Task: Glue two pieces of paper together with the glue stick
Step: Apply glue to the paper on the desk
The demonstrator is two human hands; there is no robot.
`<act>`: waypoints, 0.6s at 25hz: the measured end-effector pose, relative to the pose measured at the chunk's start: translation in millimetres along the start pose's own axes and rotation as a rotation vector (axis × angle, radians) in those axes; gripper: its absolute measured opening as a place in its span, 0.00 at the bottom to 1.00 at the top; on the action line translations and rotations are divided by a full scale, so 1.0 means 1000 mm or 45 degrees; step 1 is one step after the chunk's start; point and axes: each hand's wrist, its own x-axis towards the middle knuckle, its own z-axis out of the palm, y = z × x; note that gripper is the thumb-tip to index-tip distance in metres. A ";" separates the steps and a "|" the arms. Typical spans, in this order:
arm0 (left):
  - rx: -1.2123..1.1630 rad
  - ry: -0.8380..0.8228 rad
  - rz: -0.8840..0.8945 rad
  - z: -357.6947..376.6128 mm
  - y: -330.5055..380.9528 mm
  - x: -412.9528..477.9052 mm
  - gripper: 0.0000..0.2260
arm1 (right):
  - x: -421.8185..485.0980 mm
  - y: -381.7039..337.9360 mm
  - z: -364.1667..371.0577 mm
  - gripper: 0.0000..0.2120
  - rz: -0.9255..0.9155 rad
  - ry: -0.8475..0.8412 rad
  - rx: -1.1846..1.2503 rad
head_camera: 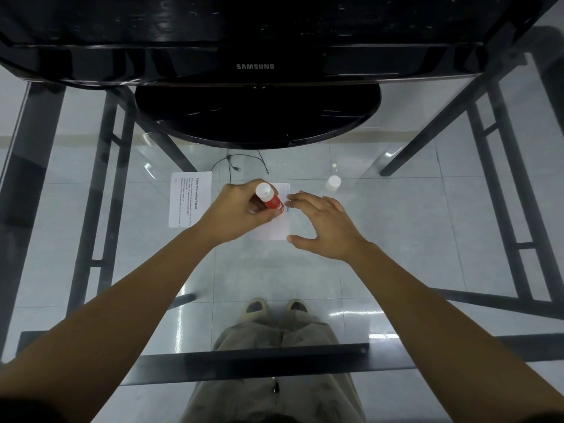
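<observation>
**A:** The red glue stick with the white end (270, 199) is held in the left hand (236, 210), the grip curled round its barrel, with the tip angled down onto the small white paper slip (279, 232) on the glass desk (396, 233).

**B:** The slip appears to be steadied by the right hand (325, 224). Its fingers are spread and nothing is gripped.

**A:** Gluing is judged to be under way. The white cap (332, 182) is stood off to the right.

**B:** Next, the larger printed sheet (189, 206), just left, would need to be lifted and laid squarely on the slip.
</observation>
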 end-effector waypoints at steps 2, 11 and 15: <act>-0.023 -0.067 -0.011 0.003 0.001 -0.003 0.11 | 0.000 0.000 0.000 0.29 -0.004 0.007 0.000; -0.440 0.268 -0.256 0.000 0.001 -0.011 0.10 | -0.002 -0.005 -0.002 0.28 0.004 0.025 -0.003; -1.256 0.389 -0.408 0.008 -0.002 -0.032 0.06 | -0.002 -0.014 0.004 0.26 0.051 0.091 -0.086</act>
